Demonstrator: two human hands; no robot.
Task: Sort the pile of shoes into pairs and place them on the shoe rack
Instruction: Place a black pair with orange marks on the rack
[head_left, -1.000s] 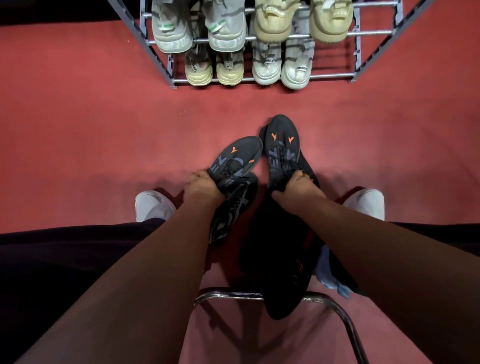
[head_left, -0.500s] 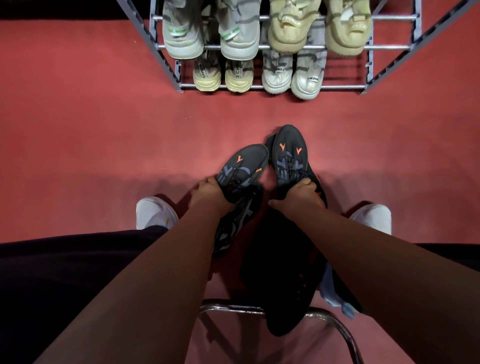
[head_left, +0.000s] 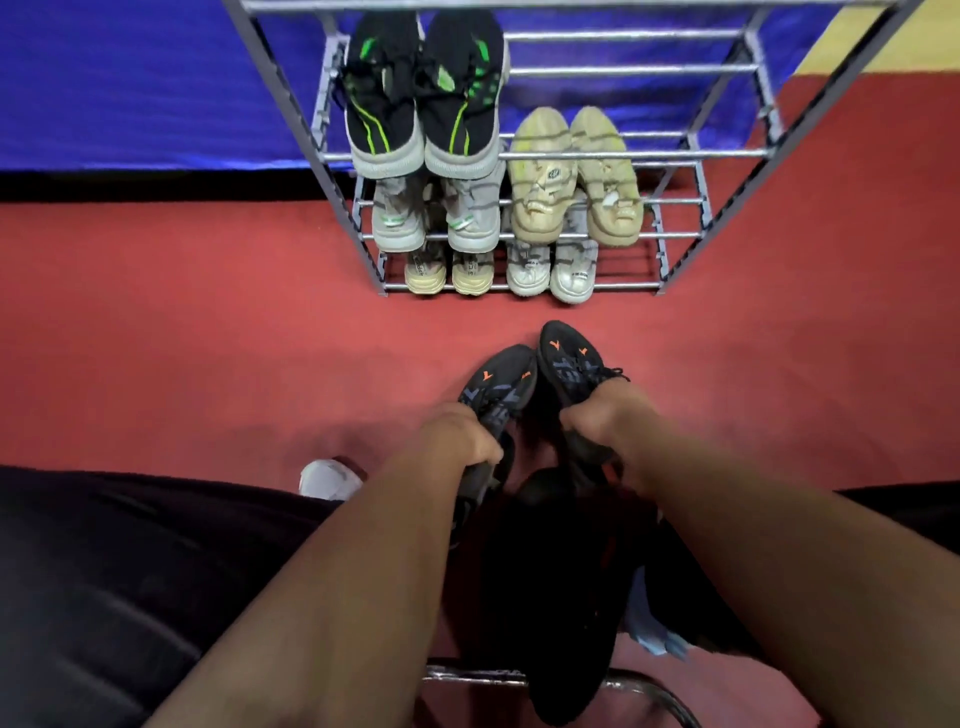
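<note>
The task is judged to be well past halfway. The rack (head_left: 623, 154), in the upper middle of the frame, is loaded with five matched pairs, and a sixth pair is in hand below it. In the lower middle a dark pile (head_left: 561, 597) is seen between the forearms, so more sorting is judged to be left. How many shoes are in it cannot be told, as it is shadowed and partly hidden.

On the rack, each pair is set side by side, heels toward the camera. A black-green pair (head_left: 426, 98) is held on an upper tier at the left. Below it a grey pair (head_left: 436, 213) is placed, with a beige pair (head_left: 574, 171) just beside it on the right. On the bottom tier a tan pair (head_left: 449, 267) is set at the left and a white pair (head_left: 550, 270) at the right.

The pair being handled is found in the middle of the frame, over the red floor (head_left: 208, 338), near the rack's foot but apart from it. The left black-orange shoe (head_left: 498, 379) is gripped at its rear by the left hand (head_left: 457, 441), with the fingers curled round it. The right black-orange shoe (head_left: 569, 364) is gripped likewise by the right hand (head_left: 602, 415). The two toes are pointed at the rack and nearly touch. Whether the soles rest on the floor cannot be told.

A blue item (head_left: 649, 629) is partly seen at the pile's right edge; its kind cannot be told.
</note>
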